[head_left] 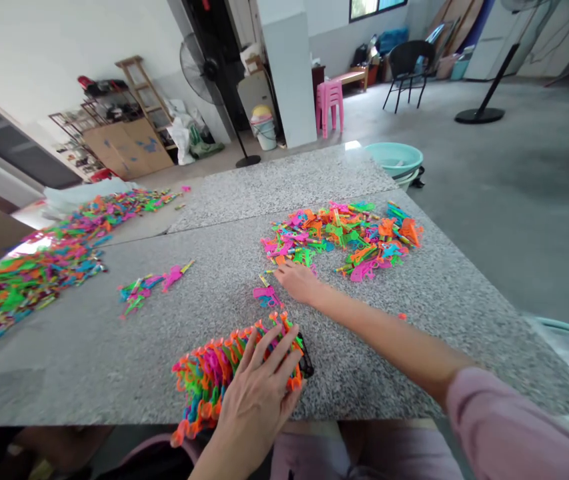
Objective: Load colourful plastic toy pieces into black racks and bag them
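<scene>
Speckled grey granite tabletop (364,360) stretches away from the person I am watching, whose mauve-clothed lap shows below its near edge. Closest to that edge, a tightly packed row of orange, pink, green and blue plastic toy pistols (209,363) lies slantwise, its near end jutting past the stone. The left hand (260,390) rests across the row's right part, fingers long and fairly wide apart, pressing over it rather than wrapped around it; a glossy black object (306,357) peeks out just beside the fingertips. A little farther on, a loose magenta toy pistol (265,293) lies with a blue piece against it. Just beyond, the right hand (297,280) reaches to the near edge of a spread-out pile of mixed neon toy pistols (339,227), its fingers drawn close together; I cannot tell whether they pinch anything. Off to the left sit a small multicoloured cluster of toy pistols (147,288) and a far bigger heap of bright plastic pieces (39,273). Past the table stand a pale turquoise round basin (394,155), stacked pink plastic stools (330,99), a black standing fan (209,70) and a dark round-backed chair (410,60).
</scene>
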`<state>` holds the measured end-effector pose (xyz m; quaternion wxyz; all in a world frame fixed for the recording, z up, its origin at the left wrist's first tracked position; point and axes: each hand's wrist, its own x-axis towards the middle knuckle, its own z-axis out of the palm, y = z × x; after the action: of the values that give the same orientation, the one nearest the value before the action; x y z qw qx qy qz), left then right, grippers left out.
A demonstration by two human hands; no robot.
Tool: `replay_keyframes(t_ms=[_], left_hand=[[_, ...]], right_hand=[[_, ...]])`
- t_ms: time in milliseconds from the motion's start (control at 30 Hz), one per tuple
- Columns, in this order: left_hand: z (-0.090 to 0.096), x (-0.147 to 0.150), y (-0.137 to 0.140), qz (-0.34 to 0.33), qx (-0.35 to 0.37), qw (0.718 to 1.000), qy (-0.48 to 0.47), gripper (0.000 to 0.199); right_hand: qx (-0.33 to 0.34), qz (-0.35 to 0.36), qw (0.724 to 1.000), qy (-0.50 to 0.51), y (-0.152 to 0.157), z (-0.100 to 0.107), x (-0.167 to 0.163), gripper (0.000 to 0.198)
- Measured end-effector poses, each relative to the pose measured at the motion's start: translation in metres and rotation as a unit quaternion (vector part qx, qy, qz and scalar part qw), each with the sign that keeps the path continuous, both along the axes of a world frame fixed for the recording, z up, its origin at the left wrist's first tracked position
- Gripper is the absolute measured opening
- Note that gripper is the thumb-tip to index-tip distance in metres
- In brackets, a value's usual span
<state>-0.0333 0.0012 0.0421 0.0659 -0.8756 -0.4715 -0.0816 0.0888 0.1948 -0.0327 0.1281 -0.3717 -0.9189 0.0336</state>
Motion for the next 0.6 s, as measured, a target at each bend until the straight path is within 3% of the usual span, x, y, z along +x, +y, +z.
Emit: replay_keyframes(t_ms=[133,233,300,400,467,533,600], left_hand=[[0.002,0.000,0.000,0.002,-0.005,1.000,-0.004,0.027],[0.004,0.002,-0.001,0.008,-0.029,1.000,-0.005,0.028],[0.004,0.004,-0.001,0.012,-0.043,0.999,-0.009,0.028],[0.003,0.005,-0.001,0.015,-0.053,0.998,-0.023,0.027],[0.002,0.005,-0.001,0.014,-0.057,0.998,-0.031,0.026],[0.002,0.004,0.000,0.012,-0.060,0.998,-0.034,0.024],[0.002,0.004,0.000,0.012,-0.062,0.998,-0.032,0.023]], right_hand=[[-0.020,0.004,1.000,-0.016,0.032,0.006,-0.057,0.027],[-0.043,-0.028,0.998,0.040,0.036,0.019,-0.057,0.031],[-0.074,-0.060,0.981,0.166,0.032,0.028,-0.029,0.033],[-0.172,-0.092,0.902,0.386,0.013,0.027,0.043,0.021],[-0.244,-0.115,0.861,0.431,-0.011,0.015,0.096,0.017],[-0.243,-0.171,0.872,0.388,-0.040,-0.002,0.139,0.019],[-0.214,-0.203,0.900,0.321,-0.068,-0.015,0.166,0.017]])
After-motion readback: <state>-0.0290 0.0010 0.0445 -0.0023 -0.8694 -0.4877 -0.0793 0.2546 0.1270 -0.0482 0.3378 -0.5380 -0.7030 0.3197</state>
